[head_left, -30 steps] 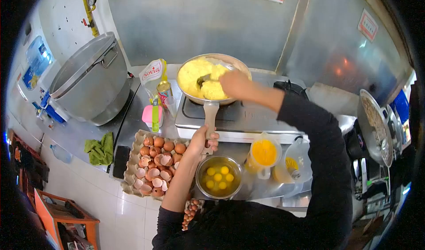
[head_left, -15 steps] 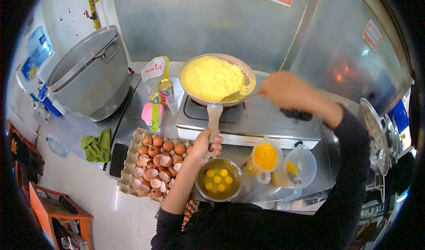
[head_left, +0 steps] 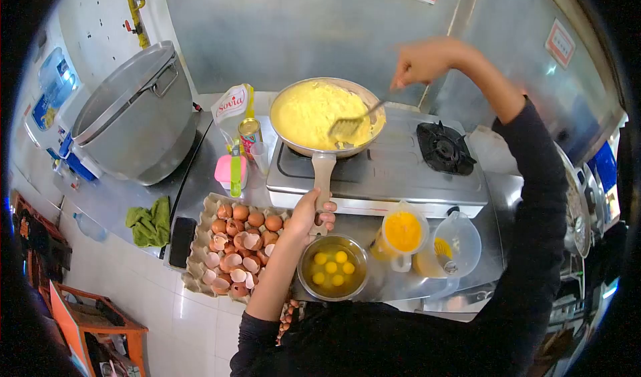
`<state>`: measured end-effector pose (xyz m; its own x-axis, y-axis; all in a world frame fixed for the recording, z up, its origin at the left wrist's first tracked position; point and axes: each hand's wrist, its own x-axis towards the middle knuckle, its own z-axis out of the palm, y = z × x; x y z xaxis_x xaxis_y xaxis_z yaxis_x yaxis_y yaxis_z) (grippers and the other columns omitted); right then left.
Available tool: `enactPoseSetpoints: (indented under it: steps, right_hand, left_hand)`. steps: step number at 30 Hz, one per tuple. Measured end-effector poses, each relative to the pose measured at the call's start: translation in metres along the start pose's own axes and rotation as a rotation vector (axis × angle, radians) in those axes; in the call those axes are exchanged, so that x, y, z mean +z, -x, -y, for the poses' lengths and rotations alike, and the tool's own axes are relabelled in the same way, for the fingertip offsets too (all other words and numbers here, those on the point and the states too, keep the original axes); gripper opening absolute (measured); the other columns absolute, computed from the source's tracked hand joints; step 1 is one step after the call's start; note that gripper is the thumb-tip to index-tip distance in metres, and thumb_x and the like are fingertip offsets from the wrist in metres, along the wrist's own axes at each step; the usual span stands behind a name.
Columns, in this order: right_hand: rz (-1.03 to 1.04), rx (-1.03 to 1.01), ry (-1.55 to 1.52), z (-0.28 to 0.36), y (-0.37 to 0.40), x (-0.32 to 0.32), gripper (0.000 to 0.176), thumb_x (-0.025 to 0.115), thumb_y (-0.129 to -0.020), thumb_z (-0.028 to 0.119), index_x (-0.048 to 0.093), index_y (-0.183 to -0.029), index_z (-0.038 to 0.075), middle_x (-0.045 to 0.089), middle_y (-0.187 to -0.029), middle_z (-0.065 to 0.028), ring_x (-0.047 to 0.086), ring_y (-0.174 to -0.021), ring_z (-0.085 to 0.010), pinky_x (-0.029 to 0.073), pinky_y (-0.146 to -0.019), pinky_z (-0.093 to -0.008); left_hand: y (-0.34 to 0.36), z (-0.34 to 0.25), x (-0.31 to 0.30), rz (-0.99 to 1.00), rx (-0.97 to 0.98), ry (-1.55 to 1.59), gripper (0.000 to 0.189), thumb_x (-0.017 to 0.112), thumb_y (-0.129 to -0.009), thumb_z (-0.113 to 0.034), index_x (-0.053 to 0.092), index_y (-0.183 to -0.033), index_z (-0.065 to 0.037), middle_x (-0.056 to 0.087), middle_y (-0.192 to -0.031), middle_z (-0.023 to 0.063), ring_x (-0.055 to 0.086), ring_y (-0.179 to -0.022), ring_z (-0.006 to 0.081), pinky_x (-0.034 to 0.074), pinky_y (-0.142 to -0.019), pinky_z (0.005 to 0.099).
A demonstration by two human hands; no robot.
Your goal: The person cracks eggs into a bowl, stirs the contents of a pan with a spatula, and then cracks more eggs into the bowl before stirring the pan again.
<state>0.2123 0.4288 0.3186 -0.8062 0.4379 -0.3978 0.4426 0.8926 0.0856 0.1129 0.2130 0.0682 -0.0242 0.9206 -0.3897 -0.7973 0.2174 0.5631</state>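
Yellow scrambled egg point(head_left: 307, 113) fills a pan point(head_left: 323, 155) on the left side of the gas stove point(head_left: 394, 153). My left hand point(head_left: 312, 213) is closed round the pan's pale handle point(head_left: 324, 175). Above and right of the pan, my right hand point(head_left: 419, 63) grips a metal slotted spatula point(head_left: 347, 127), whose head rests on the egg's right part. Below my left hand stands a metal bowl point(head_left: 364, 277) with several whole yolks. A jug point(head_left: 394, 243) of beaten egg and a clear jug point(head_left: 467, 243) with a whisk stand to the right.
An egg tray point(head_left: 193, 270) with shells and brown eggs lies front left, beside a phone point(head_left: 181, 241) and green cloth point(head_left: 148, 223). A can point(head_left: 250, 134), a Sovia pouch point(head_left: 234, 107) and a pink-lidded tub point(head_left: 230, 171) stand left of the pan. A large pot point(head_left: 140, 123) is farther left.
My right hand has risen, tilting the spatula more steeply, its head now farther in on the egg. The right burner has come into full view. My left hand still holds the handle.
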Motion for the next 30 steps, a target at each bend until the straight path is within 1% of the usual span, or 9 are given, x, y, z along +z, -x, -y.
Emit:
enactPoseSetpoints:
  steps: [4, 8, 10, 15, 17, 19, 21, 26, 30]
  right_hand:
    - [0.007, -0.137, 0.191, 0.046, 0.018, 0.025, 0.023, 0.050, -0.072, 0.019, 0.060, -0.090, 0.007, 0.060, -0.079, -0.0086, 0.054, -0.060, -0.0216, 0.043, -0.057, -0.0327]
    - [-0.223, -0.248, 0.116, 0.072, -0.020, 0.063, 0.021, 0.048, -0.071, 0.015, 0.060, -0.086, 0.005, 0.057, -0.076, -0.0172, 0.055, -0.070, -0.0300, 0.043, -0.061, -0.0381]
    - [-0.473, -0.262, 0.155, 0.082, -0.053, 0.083, 0.014, 0.050, -0.063, 0.011, 0.060, -0.065, 0.002, 0.057, -0.064, -0.0154, 0.056, -0.061, -0.0291, 0.044, -0.052, -0.0379]
    - [-0.557, -0.046, 0.260, 0.105, -0.113, 0.089, 0.016, 0.053, -0.063, 0.012, 0.062, -0.074, 0.005, 0.059, -0.070, -0.0138, 0.059, -0.065, -0.0262, 0.046, -0.052, -0.0349]
    - [-0.489, -0.099, 0.281, 0.075, -0.109, 0.054, 0.012, 0.051, -0.066, 0.010, 0.059, -0.062, 0.002, 0.055, -0.060, -0.0158, 0.056, -0.055, -0.0230, 0.042, -0.043, -0.0351]
    - [-0.142, -0.001, 0.197, 0.039, -0.115, 0.017, 0.016, 0.051, -0.069, 0.016, 0.059, -0.069, 0.002, 0.053, -0.054, -0.0104, 0.051, -0.046, -0.0175, 0.040, -0.038, -0.0319]
    - [-0.037, 0.073, 0.098, 0.013, -0.085, -0.006, 0.021, 0.048, -0.075, 0.020, 0.058, -0.079, 0.003, 0.048, -0.050, -0.0060, 0.045, -0.042, -0.0146, 0.037, -0.035, -0.0287]
    - [0.047, -0.022, -0.067, -0.007, -0.004, -0.005, 0.026, 0.042, -0.082, 0.021, 0.054, -0.098, 0.005, 0.052, -0.061, -0.0050, 0.046, -0.047, -0.0126, 0.039, -0.044, -0.0255]
    - [0.123, -0.295, -0.141, 0.001, 0.001, 0.028, 0.031, 0.042, -0.082, 0.023, 0.050, -0.104, 0.003, 0.054, -0.072, -0.0059, 0.047, -0.053, -0.0117, 0.040, -0.051, -0.0250]
  left_hand:
    - [0.000, 0.001, 0.000, -0.032, 0.015, -0.018, 0.022, 0.030, -0.084, -0.031, 0.037, -0.087, -0.011, 0.036, -0.060, -0.0039, 0.030, -0.043, 0.0043, 0.029, -0.039, 0.0202]
    - [0.001, 0.003, 0.000, -0.042, 0.013, -0.031, 0.021, 0.030, -0.084, -0.031, 0.037, -0.087, -0.011, 0.036, -0.060, -0.0038, 0.030, -0.043, 0.0042, 0.029, -0.039, 0.0200]
    - [0.000, 0.002, 0.000, -0.031, 0.023, -0.056, 0.021, 0.030, -0.084, -0.031, 0.037, -0.088, -0.012, 0.036, -0.060, -0.0038, 0.030, -0.043, 0.0042, 0.029, -0.039, 0.0200]
    - [-0.001, 0.003, -0.002, -0.011, 0.044, -0.036, 0.022, 0.028, -0.085, -0.031, 0.035, -0.087, -0.010, 0.036, -0.058, -0.0024, 0.031, -0.043, 0.0066, 0.031, -0.041, 0.0226]
    - [-0.001, 0.002, -0.001, -0.009, 0.041, -0.025, 0.023, 0.027, -0.085, -0.031, 0.034, -0.086, -0.009, 0.037, -0.058, -0.0018, 0.031, -0.044, 0.0079, 0.032, -0.043, 0.0242]
    - [0.000, 0.002, 0.001, -0.029, 0.037, -0.028, 0.024, 0.027, -0.085, -0.031, 0.035, -0.087, -0.009, 0.037, -0.058, -0.0018, 0.031, -0.044, 0.0080, 0.032, -0.043, 0.0242]
    - [0.000, 0.001, -0.001, -0.011, 0.032, -0.016, 0.024, 0.027, -0.085, -0.031, 0.035, -0.087, -0.009, 0.037, -0.058, -0.0018, 0.031, -0.044, 0.0080, 0.032, -0.043, 0.0241]
    - [0.000, 0.002, 0.002, -0.037, 0.006, -0.001, 0.022, 0.028, -0.085, -0.031, 0.036, -0.089, -0.011, 0.036, -0.059, -0.0027, 0.030, -0.043, 0.0051, 0.028, -0.039, 0.0203]
    - [-0.001, 0.001, 0.000, -0.029, 0.020, -0.051, 0.020, 0.026, -0.085, -0.030, 0.032, -0.086, -0.011, 0.036, -0.058, -0.0019, 0.030, -0.043, 0.0069, 0.032, -0.042, 0.0233]
